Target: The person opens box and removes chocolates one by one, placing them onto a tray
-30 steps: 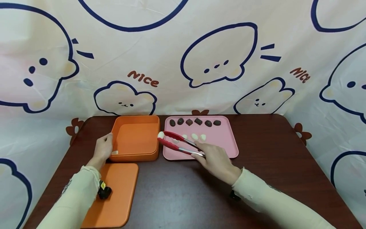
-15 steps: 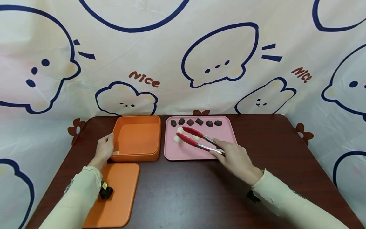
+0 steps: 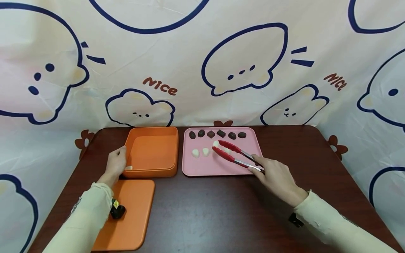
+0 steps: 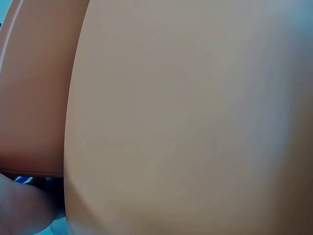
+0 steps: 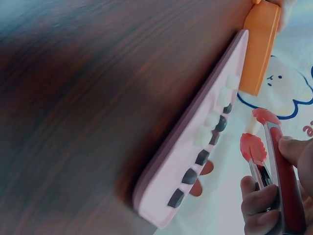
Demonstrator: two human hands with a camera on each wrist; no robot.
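Note:
My left hand (image 3: 115,164) grips the left wall of the orange box (image 3: 152,149). One small pale piece (image 3: 128,168) lies in the box's near left corner. A pair of red-tipped tongs (image 3: 232,160) is held by my right hand (image 3: 278,177) above the pink tray (image 3: 197,168). A white candy piece (image 5: 253,126) sits between the tongs' tips, raised over the tray in the right wrist view. On the tray, several dark chocolates (image 3: 211,134) line the far side, with a row of white pieces (image 3: 195,153) in front, partly hidden by the tongs.
An orange lid (image 3: 136,214) lies flat in front of the box, below my left forearm. Box and tray stand side by side near the back of the dark wooden table (image 3: 196,214). A printed cloth (image 3: 190,63) hangs behind.
My right hand has carried the tongs, white piece between the tips, rightward from the box's right rim to over the tray's middle. The left hand stays on the box.

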